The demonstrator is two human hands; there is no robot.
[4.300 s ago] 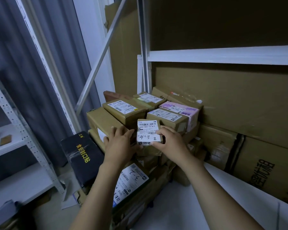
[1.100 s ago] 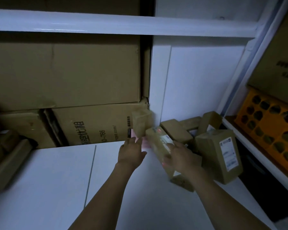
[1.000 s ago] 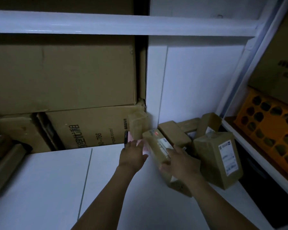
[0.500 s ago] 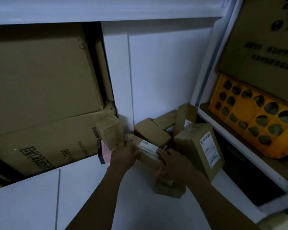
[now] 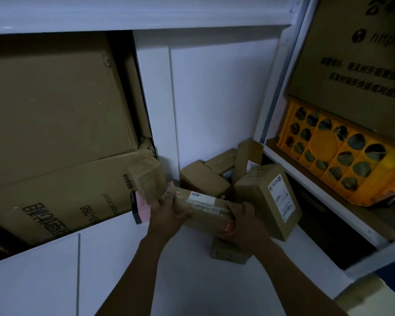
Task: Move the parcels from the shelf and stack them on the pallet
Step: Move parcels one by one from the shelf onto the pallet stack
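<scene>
The flat parcel (image 5: pixel 201 207) at the frame's centre is tan brown with a white barcode label. The bigger parcel (image 5: pixel 255 195) to its right is the same brown, its label white. At centre left, a pink box (image 5: pixel 144 207) has a black edge. The crate (image 5: pixel 342 165) at right is orange-yellow, patterned with round holes. The shelf board (image 5: pixel 123 270) is white and the large carton (image 5: pixel 55 201) at left is brown with dark lettering.

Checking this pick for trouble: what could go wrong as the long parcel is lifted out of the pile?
The tilted labelled box leans close beside the long parcel gripped by the left hand and right hand; lifting may topple it. The small taped parcel and pink box beside the left hand could slide or fall.
</scene>
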